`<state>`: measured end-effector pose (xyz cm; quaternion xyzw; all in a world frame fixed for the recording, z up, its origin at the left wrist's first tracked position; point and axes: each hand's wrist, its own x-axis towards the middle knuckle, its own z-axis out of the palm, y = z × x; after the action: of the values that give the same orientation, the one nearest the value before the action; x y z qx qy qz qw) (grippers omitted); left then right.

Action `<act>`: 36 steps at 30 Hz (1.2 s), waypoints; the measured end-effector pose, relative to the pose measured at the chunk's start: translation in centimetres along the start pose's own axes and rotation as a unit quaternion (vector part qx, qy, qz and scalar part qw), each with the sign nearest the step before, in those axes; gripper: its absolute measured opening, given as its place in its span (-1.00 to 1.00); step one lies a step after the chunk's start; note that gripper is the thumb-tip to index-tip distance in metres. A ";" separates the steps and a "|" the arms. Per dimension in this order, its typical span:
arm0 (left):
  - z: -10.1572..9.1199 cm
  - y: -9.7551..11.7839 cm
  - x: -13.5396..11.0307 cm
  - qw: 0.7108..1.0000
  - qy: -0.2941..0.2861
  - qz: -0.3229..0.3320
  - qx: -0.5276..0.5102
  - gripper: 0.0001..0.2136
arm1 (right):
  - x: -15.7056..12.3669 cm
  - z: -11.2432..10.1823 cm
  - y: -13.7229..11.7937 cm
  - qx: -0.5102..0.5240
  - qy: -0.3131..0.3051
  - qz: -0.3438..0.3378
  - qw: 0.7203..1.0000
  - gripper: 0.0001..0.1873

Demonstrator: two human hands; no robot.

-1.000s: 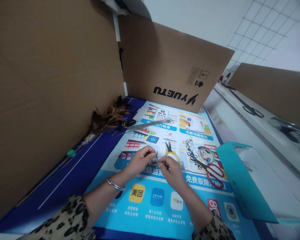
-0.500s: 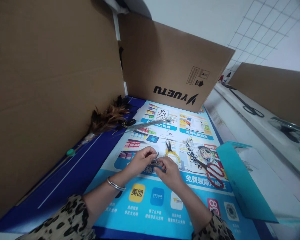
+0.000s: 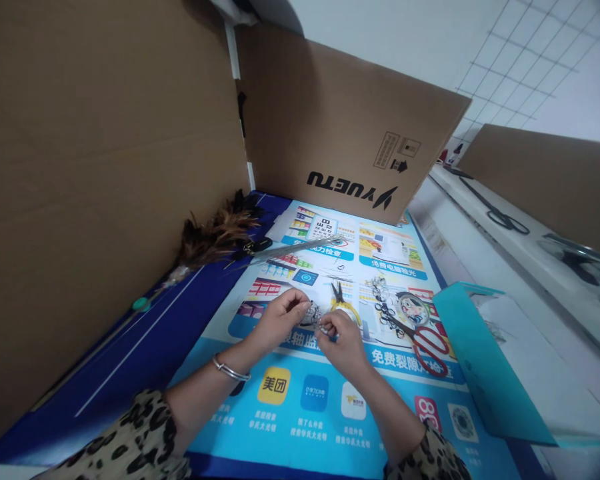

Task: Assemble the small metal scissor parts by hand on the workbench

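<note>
Between left grip (image 3: 280,319) and right grip (image 3: 344,341), small metal piece (image 3: 312,315) was pinched by both; pliers (image 3: 337,293) lay just beyond, scissors (image 3: 416,340) off right.

“YUETU”, upside-down, on cardboard panel (image 3: 340,113); “美团”, “免费电脑验光” on blue mat (image 3: 260,443)

Held piece (image 3: 312,313): silvery, six o'clock
Right sleeve (image 3: 426,456): tan, black-spotted, five o'clock
Pliers (image 3: 347,306): yellow-handled, five o'clock
Scissors (image 3: 414,335): red-handled, four o'clock
Folder (image 3: 490,373): turquoise, four o'clock
Feathers (image 3: 220,230): brown-black, nine o'clock
</note>
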<state>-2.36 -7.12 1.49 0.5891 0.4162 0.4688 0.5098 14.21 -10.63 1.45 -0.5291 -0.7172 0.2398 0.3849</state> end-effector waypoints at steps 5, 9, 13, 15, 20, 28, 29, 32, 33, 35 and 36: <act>0.0 -0.1 0.0 1.000 0.019 0.009 -0.004 -0.87 | 0.4 -0.2 0.4 0.165 -0.020 0.099 0.981 -0.91; 0.0 -0.1 0.1 1.000 0.005 0.023 0.011 -0.89 | 0.8 -0.8 0.4 0.290 -0.038 0.158 0.943 -0.87; -0.1 0.1 0.2 0.996 0.006 0.057 0.072 -0.90 | 1.0 -1.3 -0.1 0.341 -0.029 0.180 0.922 -0.86; 0.0 0.3 0.2 0.992 -0.007 0.076 0.104 -0.92 | 1.0 -1.4 -0.2 0.359 -0.027 0.185 0.914 -0.85; 0.3 0.2 0.0 0.982 -0.053 0.094 0.155 -0.90 | 1.0 -1.4 -0.3 0.384 -0.028 0.197 0.902 -0.87; 0.0 -0.4 0.1 0.973 -0.025 0.118 0.196 -0.91 | 1.1 -1.2 0.6 0.359 -0.035 0.178 0.916 -0.89; 0.0 -0.4 0.2 0.972 -0.019 0.123 0.197 -0.91 | 1.1 -1.1 0.8 0.345 -0.033 0.175 0.922 -0.88; -0.2 -0.4 0.3 0.970 -0.016 0.136 0.199 -0.91 | 1.2 -1.0 1.3 0.306 -0.019 0.164 0.938 -0.85; -0.2 -0.3 0.3 0.970 -0.016 0.138 0.200 -0.92 | 1.2 -1.0 1.4 0.294 -0.016 0.159 0.942 -0.85; -0.2 -0.2 0.2 0.969 -0.014 0.138 0.205 -0.92 | 1.2 -1.1 1.5 0.274 -0.018 0.148 0.950 -0.84; -0.2 -0.2 0.2 0.968 -0.013 0.137 0.208 -0.92 | 1.2 -1.2 1.5 0.265 -0.024 0.145 0.953 -0.84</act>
<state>-2.50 -6.87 1.35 0.7396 0.4137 0.4294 0.3123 15.84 -9.12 1.37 -0.5006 -0.5521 0.4870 0.4554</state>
